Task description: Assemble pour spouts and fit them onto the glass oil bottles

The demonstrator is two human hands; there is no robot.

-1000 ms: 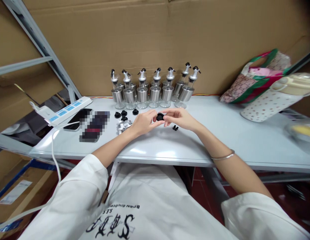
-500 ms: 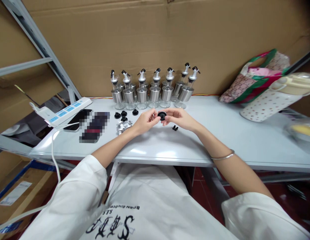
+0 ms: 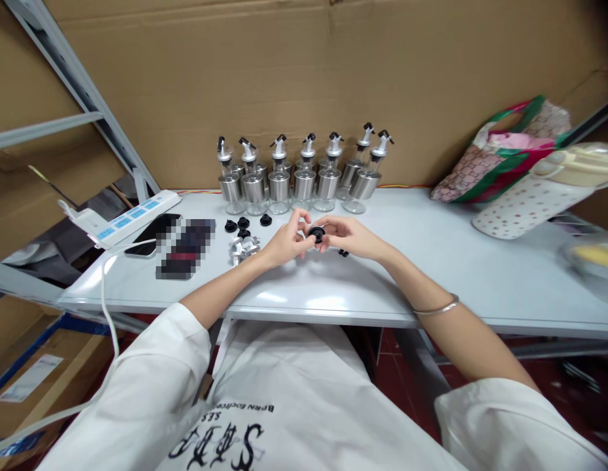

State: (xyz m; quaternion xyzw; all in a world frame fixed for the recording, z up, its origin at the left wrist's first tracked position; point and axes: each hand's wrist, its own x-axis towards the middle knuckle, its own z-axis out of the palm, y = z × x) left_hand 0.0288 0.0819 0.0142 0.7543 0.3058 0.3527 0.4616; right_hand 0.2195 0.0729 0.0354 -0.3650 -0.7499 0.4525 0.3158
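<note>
Over the middle of the grey-white table (image 3: 422,261), a round black stopper (image 3: 316,233) is held between both hands. My left hand (image 3: 287,241) grips its left side, thumb low and index finger bent above. From the other side my right hand (image 3: 350,237) holds it with thumb and fingers. Small black parts (image 3: 343,252) lie beneath my right hand, partly hidden. Several black stoppers (image 3: 243,223) and a small heap of silver spout parts (image 3: 242,248) rest left of my left hand. Behind stand glass bottles with steel sleeves (image 3: 279,185) and pouring spouts.
At the left are a power strip (image 3: 132,219), a dark phone (image 3: 154,235) with a white cable, and a pixelated dark object (image 3: 185,250). A patterned bag (image 3: 495,157), a spotted white flask (image 3: 517,203) and a bowl with something yellow (image 3: 595,255) are at the right.
The black stopper has shifted slightly down and left between the hands. My left index finger has lifted and bent, and my right hand has moved slightly lower, covering more of the small black parts.
</note>
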